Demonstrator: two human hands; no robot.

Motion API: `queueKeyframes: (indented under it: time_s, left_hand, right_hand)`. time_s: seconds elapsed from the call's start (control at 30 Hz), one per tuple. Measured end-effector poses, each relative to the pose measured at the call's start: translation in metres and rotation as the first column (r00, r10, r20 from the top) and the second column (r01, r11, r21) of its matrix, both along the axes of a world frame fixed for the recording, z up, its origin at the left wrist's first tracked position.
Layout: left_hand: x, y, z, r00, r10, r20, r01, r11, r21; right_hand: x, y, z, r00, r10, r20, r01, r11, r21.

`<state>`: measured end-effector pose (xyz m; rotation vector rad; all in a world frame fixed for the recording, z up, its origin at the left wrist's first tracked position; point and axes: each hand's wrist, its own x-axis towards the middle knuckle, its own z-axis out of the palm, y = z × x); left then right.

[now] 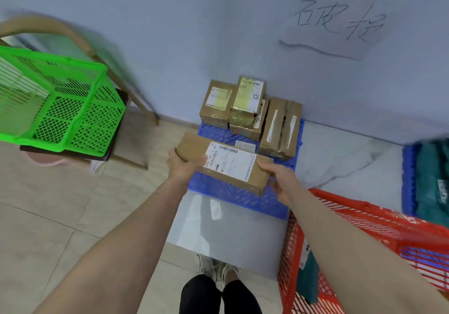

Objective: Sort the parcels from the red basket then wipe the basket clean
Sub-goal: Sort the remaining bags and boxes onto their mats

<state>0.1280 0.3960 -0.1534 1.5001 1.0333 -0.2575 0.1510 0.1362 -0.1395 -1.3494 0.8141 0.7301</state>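
Both hands, left hand (181,162) and right hand (279,177), clasp the ends of a labelled cardboard parcel (224,164) held over the blue pallet (233,192), where a careless set-down could topple the boxes (250,109) stacked behind.

green plastic lattice basket (56,104): upper left of the hands, on a dark-seated wooden chair (116,119) | white paper sign with handwritten characters (337,27): on the wall, above and right of the hands | white sneakers (218,268): on the floor tiles, below the hands
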Motion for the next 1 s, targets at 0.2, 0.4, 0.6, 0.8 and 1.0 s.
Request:
queueKeyframes:
  time_s: [0.2,0.4,0.6,0.8,1.0]
  left_hand:
    - [0.025,-0.005,-0.033,0.999,-0.048,-0.021,0.049,0.997,0.061]
    - [0.044,-0.011,-0.075,0.996,-0.080,-0.049,0.084,0.994,0.075]
    - [0.052,-0.017,-0.085,0.995,-0.089,-0.034,0.093,0.989,0.112]
    - [0.056,-0.018,-0.084,0.996,-0.081,-0.039,0.086,0.986,0.141]
    - [0.055,-0.021,-0.072,0.993,-0.077,-0.084,0.089,0.985,0.147]
  right_hand:
    - [0.017,0.011,-0.046,0.991,-0.135,-0.010,0.135,0.991,-0.002]
    - [0.028,0.019,-0.087,0.969,-0.247,-0.005,0.245,0.962,-0.123]
    - [0.034,0.024,-0.107,0.965,-0.262,0.002,0.258,0.949,-0.179]
    - [0.035,0.028,-0.110,0.974,-0.225,0.022,0.224,0.952,-0.208]
    - [0.032,0.031,-0.103,0.974,-0.225,0.039,0.227,0.942,-0.247]
